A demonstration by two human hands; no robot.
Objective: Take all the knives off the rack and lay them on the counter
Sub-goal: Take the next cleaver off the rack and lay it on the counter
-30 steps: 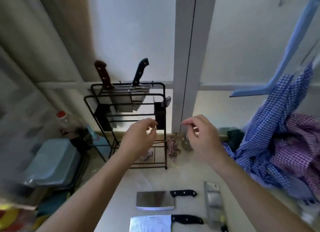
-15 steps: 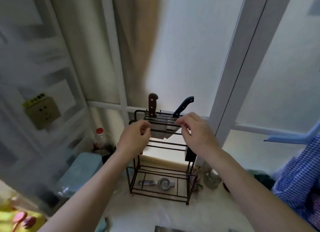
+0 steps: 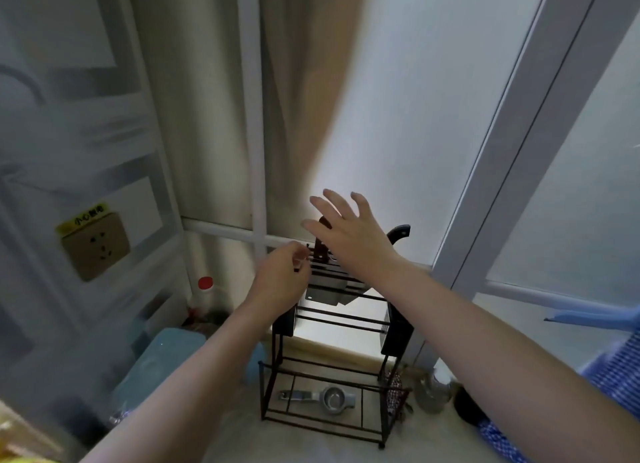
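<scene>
Head view: two knives sit blade-down in black wire rack (image 3: 332, 327) on counter (image 3: 242, 438). Brown-handled knife (image 3: 320, 251) stands near upright; black-handled knife (image 3: 400, 233) leans handle up-right. Right hand (image 3: 349, 237), fingers spread, holds nothing, hovers in front of both handles. Left hand (image 3: 282, 279) loosely curled w/ fingertips at rack's top-left rail; can't tell if gripping. Squeezer (image 3: 322, 397) on bottom shelf. Red-capped bottle (image 3: 203, 294) left. Wall socket (image 3: 95, 244) has yellow label, unreadable.
</scene>
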